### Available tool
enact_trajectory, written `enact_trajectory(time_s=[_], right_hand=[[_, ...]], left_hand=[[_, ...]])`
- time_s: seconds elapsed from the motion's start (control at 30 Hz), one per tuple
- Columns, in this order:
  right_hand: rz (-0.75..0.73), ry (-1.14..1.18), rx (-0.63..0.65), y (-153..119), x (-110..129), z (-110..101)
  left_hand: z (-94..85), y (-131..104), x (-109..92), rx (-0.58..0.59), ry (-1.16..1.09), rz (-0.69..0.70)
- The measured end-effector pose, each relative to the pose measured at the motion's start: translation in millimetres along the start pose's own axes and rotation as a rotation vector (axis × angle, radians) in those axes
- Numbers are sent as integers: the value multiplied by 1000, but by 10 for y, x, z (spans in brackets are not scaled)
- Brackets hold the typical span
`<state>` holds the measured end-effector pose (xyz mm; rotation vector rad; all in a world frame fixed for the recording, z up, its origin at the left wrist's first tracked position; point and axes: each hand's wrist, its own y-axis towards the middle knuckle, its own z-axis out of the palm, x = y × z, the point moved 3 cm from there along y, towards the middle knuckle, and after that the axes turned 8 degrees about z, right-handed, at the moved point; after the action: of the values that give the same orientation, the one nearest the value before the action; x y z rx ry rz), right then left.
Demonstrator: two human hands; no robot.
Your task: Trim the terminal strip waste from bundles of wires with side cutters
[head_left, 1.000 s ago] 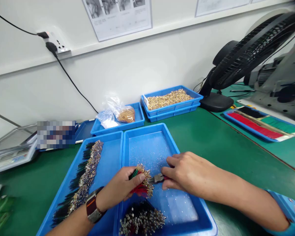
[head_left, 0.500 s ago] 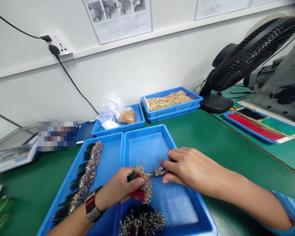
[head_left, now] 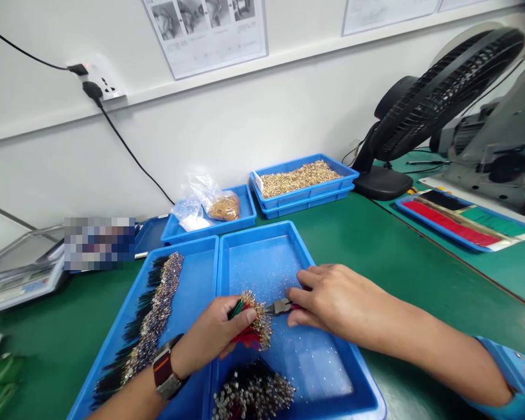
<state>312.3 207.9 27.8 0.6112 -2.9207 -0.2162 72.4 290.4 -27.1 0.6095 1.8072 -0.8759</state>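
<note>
My left hand (head_left: 221, 328) is closed around a bundle of red and green wires (head_left: 250, 332) with gold metal ends fanning out to the right. My right hand (head_left: 328, 297) is closed on a pair of pliers (head_left: 278, 307), whose jaws point left and reach in among the gold ends. Whether the jaws grip a single end, I cannot tell. Both hands are over the right-hand blue tray (head_left: 284, 245), where tiny bright bits are scattered. Below my left hand lies a bundle of black wires with silvery ends (head_left: 254, 396).
A neighbouring blue tray (head_left: 196, 268) holds a long row of dark wires with metal ends (head_left: 155, 315). Behind are a tray with plastic bags (head_left: 223, 207) and stacked trays of small gold parts (head_left: 304, 178). A black fan (head_left: 441, 105) stands at right, near sorted coloured wires (head_left: 459, 221).
The bundle in my left hand has turned slightly and the pliers' jaws sit a little deeper among its ends. The whole view has shifted slightly; both grips stay the same.
</note>
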Motion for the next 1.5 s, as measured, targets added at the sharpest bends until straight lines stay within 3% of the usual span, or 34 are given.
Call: enact_trajectory(time_s=[0.23, 0.43, 0.63, 0.77, 0.93, 1.1, 1.5], right_hand=[[4, 11, -20, 20, -6, 9], [0, -72, -66, 7, 13, 33], [7, -37, -66, 24, 14, 70], [7, 6, -25, 21, 14, 46], [-1, 96, 49, -26, 2, -30], [-10, 79, -24, -24, -37, -91], [-33, 29, -25, 11, -6, 40]], left_hand=[[11, 8, 8, -71, -22, 6], [27, 20, -44, 28, 22, 11], [17, 26, 16, -125, -43, -25], [30, 11, 38, -136, -60, 17], [33, 9, 42, -81, -39, 10], [-10, -1, 2, -57, -26, 16], [0, -27, 4, 39, -90, -27]])
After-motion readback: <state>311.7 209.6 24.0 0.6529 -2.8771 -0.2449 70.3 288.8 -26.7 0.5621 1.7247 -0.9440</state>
